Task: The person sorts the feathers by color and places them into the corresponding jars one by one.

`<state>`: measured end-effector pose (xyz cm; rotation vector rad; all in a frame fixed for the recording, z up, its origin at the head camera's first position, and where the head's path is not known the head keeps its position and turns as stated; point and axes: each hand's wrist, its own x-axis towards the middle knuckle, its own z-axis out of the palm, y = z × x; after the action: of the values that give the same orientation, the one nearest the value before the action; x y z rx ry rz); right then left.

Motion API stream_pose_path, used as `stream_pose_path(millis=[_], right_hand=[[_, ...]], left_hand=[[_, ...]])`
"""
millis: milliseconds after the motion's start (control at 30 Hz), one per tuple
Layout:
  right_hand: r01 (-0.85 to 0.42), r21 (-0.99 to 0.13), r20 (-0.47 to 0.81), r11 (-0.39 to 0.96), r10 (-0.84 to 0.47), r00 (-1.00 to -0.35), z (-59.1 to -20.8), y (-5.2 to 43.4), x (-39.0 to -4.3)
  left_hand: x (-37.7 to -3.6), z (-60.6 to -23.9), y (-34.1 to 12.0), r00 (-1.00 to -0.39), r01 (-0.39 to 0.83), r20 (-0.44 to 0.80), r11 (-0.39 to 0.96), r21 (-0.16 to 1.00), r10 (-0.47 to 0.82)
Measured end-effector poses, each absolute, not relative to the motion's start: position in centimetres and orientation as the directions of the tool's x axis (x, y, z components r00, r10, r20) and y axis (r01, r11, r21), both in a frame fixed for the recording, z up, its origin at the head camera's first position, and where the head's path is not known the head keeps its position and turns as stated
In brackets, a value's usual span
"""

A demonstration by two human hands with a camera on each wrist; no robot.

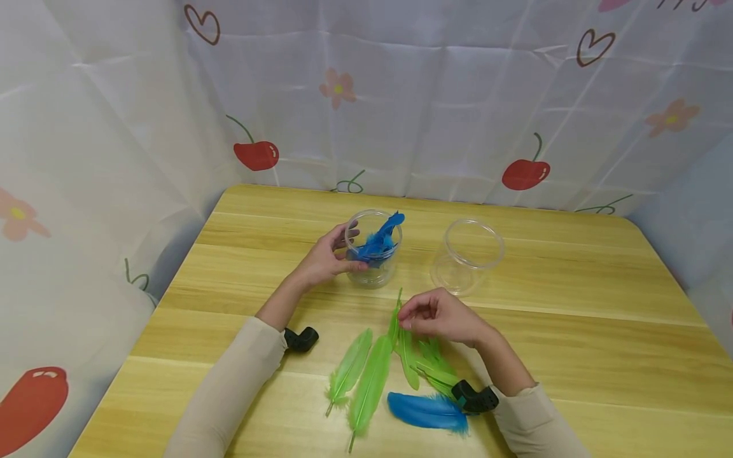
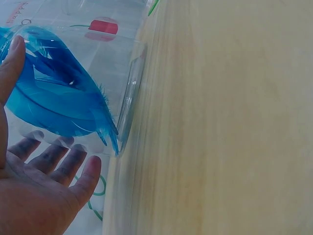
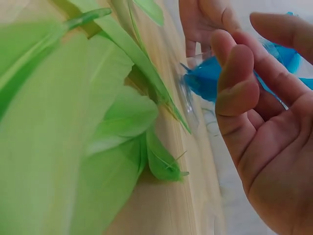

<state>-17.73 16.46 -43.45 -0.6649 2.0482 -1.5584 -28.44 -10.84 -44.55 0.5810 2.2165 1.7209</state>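
Observation:
My left hand [image 1: 348, 252] grips a clear plastic jar [image 1: 375, 261] at the table's middle, thumb on the near side and fingers round the far side. Several blue feathers [image 1: 379, 242] stand in it. In the left wrist view the fingers [image 2: 73, 169] show through the jar wall [image 2: 128, 103] behind the blue feathers [image 2: 58, 93]. My right hand [image 1: 413, 315] hovers over a fan of green feathers [image 1: 372, 375], fingers loosely curled and holding nothing. The right wrist view shows those fingers [image 3: 234, 83] apart above the green feathers [image 3: 73, 122].
A second clear jar [image 1: 469, 254], with nothing inside, stands to the right of the held one. One blue feather [image 1: 426, 410] lies near the front edge by my right wrist. A cherry-print cloth [image 1: 401, 114] walls the wooden table [image 1: 572, 318] at the back and sides.

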Motion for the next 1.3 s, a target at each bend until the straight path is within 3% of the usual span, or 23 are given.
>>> stream_pose_path(millis=[267,1300], right_hand=[[-0.128,-0.958,-0.099,0.257,-0.715,-0.692,-43.6,16.2,-17.3],[-0.107,-0.946,-0.214,0.306,-0.837,-0.503,-44.1,13.7,-16.1]], left_hand=[[-28.4,-44.6,-10.8,-0.88,0.14,0.026,0.207,0.968,0.475],[-28.4,-44.5,-10.8,-0.883,0.147,0.037,0.201,0.969,0.467]])
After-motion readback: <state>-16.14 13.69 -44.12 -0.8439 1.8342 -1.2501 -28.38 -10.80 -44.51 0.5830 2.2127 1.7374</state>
